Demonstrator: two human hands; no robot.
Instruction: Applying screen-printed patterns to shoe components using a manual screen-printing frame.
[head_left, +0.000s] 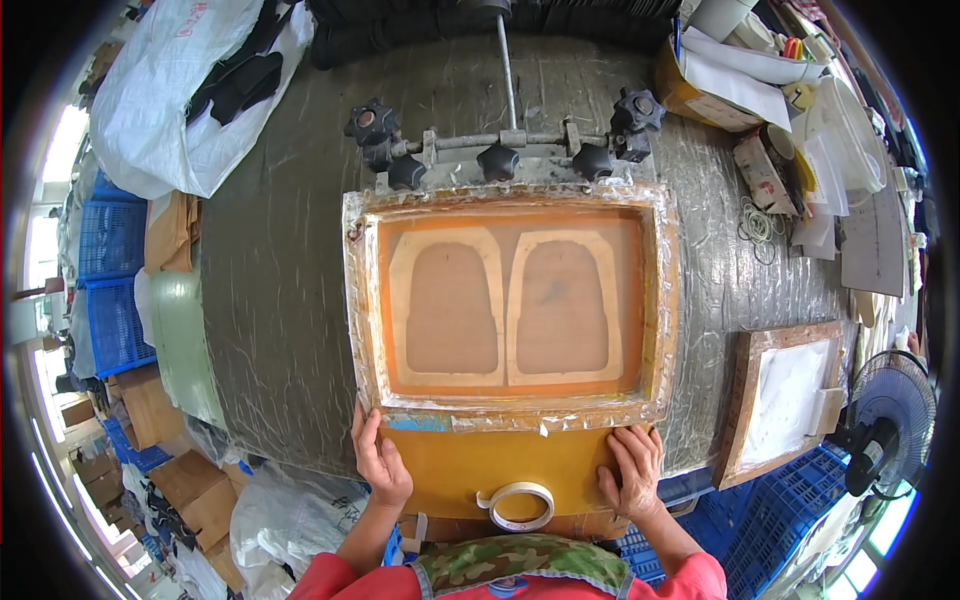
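A silk-screen printing frame (510,418) with a worn wooden border lies in front of me. Two pale arch-shaped outlines (400,300) show side by side in its orange mesh. At its near left corner, my left hand (382,462) has its fingers stretched up against the wood, thumb apart. My right hand (634,470) rests near the opposite near corner, fingers slightly bent at the frame's edge and thumb spread over an amber-yellow board (450,470). That board sticks out from under the frame. On it sits a roll of pale tape (522,507), between my hands.
A metal clamp bar with black star knobs (497,160) stands behind the frame. On the right are a smaller wooden frame (738,410), a fan (890,425) and a yellow box (700,100) of papers. A white sack (170,110) and blue crates (112,240) line the left.
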